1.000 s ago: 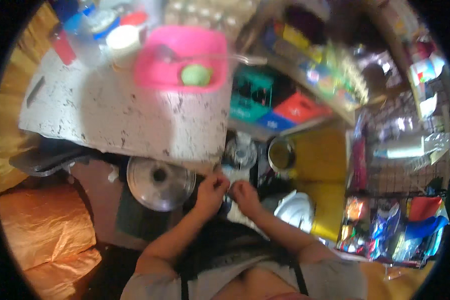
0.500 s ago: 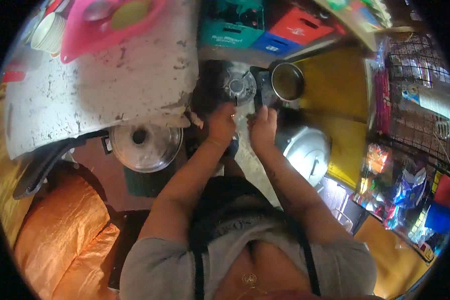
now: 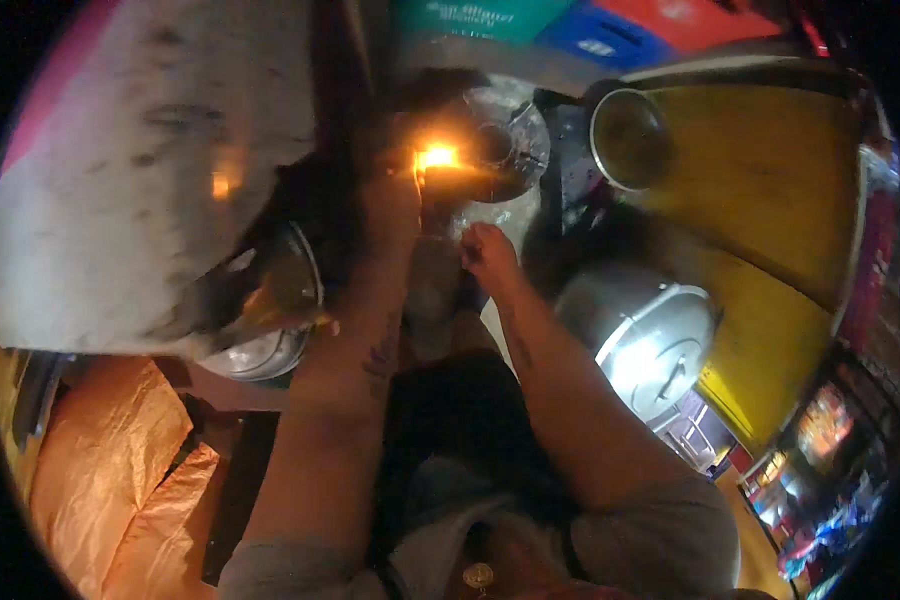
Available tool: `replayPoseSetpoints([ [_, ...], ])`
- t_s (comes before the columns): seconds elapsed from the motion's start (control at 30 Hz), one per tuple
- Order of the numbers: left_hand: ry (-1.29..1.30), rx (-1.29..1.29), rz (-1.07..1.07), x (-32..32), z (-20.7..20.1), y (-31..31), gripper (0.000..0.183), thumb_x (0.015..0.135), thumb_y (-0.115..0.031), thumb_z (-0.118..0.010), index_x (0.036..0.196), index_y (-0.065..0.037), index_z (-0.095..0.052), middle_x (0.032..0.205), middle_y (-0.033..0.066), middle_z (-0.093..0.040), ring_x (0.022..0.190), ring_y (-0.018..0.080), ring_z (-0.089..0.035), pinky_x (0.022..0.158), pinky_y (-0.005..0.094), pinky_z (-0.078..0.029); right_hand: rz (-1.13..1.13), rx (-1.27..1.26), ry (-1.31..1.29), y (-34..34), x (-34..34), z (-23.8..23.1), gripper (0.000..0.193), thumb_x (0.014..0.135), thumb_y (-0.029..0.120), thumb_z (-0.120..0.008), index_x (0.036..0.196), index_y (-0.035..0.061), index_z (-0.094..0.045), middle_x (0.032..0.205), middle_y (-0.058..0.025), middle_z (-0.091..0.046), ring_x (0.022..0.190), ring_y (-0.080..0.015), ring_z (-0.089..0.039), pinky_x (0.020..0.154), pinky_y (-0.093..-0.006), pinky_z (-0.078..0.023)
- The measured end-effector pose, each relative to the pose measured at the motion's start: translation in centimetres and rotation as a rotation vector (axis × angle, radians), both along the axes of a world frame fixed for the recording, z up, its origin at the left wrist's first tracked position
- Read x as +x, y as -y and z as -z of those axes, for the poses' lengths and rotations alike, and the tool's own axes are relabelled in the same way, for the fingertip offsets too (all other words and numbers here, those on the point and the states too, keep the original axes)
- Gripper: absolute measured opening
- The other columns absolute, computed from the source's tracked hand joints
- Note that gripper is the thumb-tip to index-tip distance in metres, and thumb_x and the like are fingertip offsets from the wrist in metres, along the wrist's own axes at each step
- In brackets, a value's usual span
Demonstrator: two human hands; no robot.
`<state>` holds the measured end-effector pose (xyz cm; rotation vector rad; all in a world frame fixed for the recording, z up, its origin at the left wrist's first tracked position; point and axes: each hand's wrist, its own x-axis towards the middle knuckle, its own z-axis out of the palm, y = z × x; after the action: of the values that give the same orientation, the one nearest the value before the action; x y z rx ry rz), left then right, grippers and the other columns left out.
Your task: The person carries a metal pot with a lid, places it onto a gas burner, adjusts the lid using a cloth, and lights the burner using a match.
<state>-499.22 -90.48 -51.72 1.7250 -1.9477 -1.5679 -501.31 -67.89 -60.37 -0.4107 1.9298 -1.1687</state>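
A bright orange flame burns at the near left side of the round metal gas burner. My left hand is beside that flame, dark and blurred; its fingers and anything in them cannot be made out. Nearer to me, my right hand is closed with its fingers curled, below the burner and apart from it. Whether something small is inside that grip is hidden. To the right of the burner sits a round pan with a pale rim.
A large lidded metal pot stands right of my forearm, beside yellow panels. On the left are a pale, stained surface, a metal lid and an orange sheet. Green, blue and red crates line the back.
An orange flame has appeared by the burner, and the scene is darker. My hands, close together before, are now farther apart. The view has shifted.
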Motion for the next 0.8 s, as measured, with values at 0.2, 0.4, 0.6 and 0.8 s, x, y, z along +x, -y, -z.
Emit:
replayPoseSetpoints([
  [0.2, -0.246, -0.147, 0.036, -5.3, 2.5, -2.4, 0.035, 0.087, -0.037, -0.059, 0.1, -0.005, -0.065, 0.113, 0.0157, -0.062, 0.105, 0.0271, -0.056, 0.092, 0.0366, -0.044, -0.46, 0.346, -0.498, 1.5, -5.1, 9.5, 0.023, 0.091, 0.025, -0.049, 0.1, 0.0067, -0.06, 0.09, -0.0126, -0.063, 0.082, -0.0276, -0.062, 0.068, -0.0391, -0.049],
  [0.4, -0.037, -0.474, 0.256, -4.6, 9.5, 0.7, 0.038, 0.089, -0.038, -0.053, 0.106, -0.005, -0.063, 0.109, 0.0164, -0.062, 0.106, 0.0315, -0.056, 0.092, 0.0407, -0.044, -0.572, 0.314, -0.656, 5.3, -3.2, 9.1, 0.028, 0.091, 0.027, -0.044, 0.093, 0.0063, -0.064, 0.092, -0.0171, -0.065, 0.085, -0.0331, -0.064, 0.072, -0.0436, -0.052],
  [0.6, -0.068, -0.311, 0.012, -8.1, 10.1, -2.5, 0.037, 0.087, -0.036, -0.056, 0.104, -0.005, -0.065, 0.105, 0.0169, -0.064, 0.104, 0.0346, -0.056, 0.095, 0.0411, -0.042, -0.642, 0.428, -1.169, 1.0, -5.1, 11.9, 0.025, 0.086, 0.027, -0.047, 0.087, 0.0101, -0.066, 0.089, -0.0139, -0.066, 0.087, -0.0293, -0.065, 0.071, -0.0422, -0.053],
  [0.8, -0.207, -0.431, 0.049, -6.9, 10.6, -2.2, 0.034, 0.087, -0.035, -0.057, 0.101, -0.005, -0.065, 0.105, 0.0166, -0.064, 0.101, 0.0316, -0.058, 0.093, 0.0388, -0.043, -0.724, 0.578, -0.647, 2.3, -5.6, 10.5, 0.026, 0.089, 0.027, -0.048, 0.098, 0.0095, -0.065, 0.097, -0.013, -0.065, 0.088, -0.0319, -0.063, 0.074, -0.0427, -0.052],
])
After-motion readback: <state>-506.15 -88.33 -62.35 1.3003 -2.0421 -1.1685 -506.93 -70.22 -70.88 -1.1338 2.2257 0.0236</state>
